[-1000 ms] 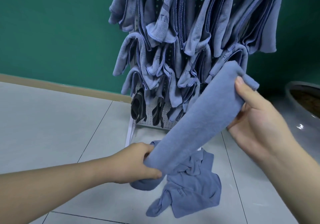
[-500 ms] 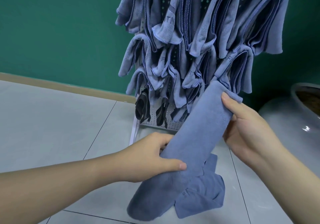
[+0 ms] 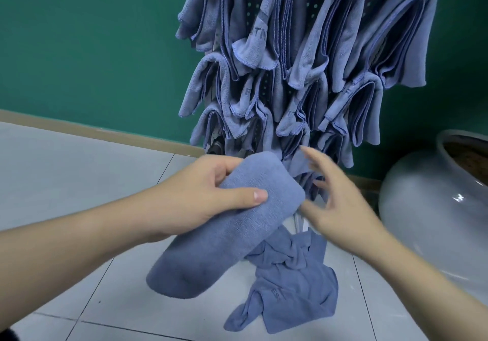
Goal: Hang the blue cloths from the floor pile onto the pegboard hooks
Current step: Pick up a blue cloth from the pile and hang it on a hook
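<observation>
My left hand (image 3: 200, 195) grips a folded blue cloth (image 3: 229, 235) near its upper fold, thumb across the front; the cloth droops down toward the floor. My right hand (image 3: 340, 203) is off the cloth, fingers spread and blurred, just right of the fold and in front of the lowest hanging cloths. A crumpled pile of blue cloths (image 3: 293, 285) lies on the floor tiles below. The pegboard (image 3: 254, 0) stands against the green wall, almost wholly covered by several rows of hanging blue cloths (image 3: 311, 58).
A large grey glazed pot (image 3: 433, 214) stands on the floor to the right of the pegboard. Light grey floor tiles (image 3: 79, 171) spread to the left, edged by a tan skirting along the green wall (image 3: 92, 37).
My right hand has let go of the cloth's upper end and opened. My left hand has slid up the cloth and now holds it folded over alone, lifted toward the pegboard's lower rows.
</observation>
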The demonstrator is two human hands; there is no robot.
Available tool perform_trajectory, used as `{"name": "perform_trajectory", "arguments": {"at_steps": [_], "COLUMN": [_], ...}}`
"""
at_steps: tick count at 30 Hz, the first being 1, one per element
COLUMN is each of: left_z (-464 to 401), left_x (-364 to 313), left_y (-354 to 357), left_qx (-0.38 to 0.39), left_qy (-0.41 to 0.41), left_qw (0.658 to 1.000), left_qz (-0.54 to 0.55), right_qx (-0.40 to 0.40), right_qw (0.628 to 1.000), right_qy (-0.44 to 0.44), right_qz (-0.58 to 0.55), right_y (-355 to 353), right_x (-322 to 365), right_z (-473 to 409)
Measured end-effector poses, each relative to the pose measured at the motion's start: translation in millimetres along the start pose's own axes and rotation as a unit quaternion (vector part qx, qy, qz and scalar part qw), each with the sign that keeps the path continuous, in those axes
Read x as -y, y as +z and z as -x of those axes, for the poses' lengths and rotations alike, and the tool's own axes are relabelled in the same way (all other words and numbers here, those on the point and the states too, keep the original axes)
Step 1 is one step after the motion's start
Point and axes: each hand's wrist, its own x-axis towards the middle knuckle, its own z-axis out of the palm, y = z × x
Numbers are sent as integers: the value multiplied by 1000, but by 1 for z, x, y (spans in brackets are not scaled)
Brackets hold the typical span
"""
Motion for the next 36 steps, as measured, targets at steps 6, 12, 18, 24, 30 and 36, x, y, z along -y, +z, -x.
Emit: {"name": "perform_trajectory", "arguments": {"at_steps": [6, 12, 18, 24, 30, 36], "left_z": [0, 4, 1, -1, -8, -11], "left_x": [7, 6, 15, 10, -2, -1], "left_y": [2, 0, 1, 0, 0, 6], "left_qx": [16, 52, 64, -38, -71, -107], "left_qy": [-10, 12, -23, 19, 49, 47], "left_qw": [1000, 999, 998, 999, 990, 978], "left_qz": [14, 12, -3, 31, 112, 173], "right_qx": [61, -44, -112, -137, -153, -140], "right_qw": [986, 981, 971, 961, 962, 955], "right_qy": [-78, -64, -67, -15, -5, 10], "right_qz": [-131, -175, -201, -238, -226, -263], "right_y": [35, 33, 25, 17, 21, 29], "right_x": [26, 30, 32, 27, 31, 40], "right_z": [19, 10, 7, 3, 2, 5]}}
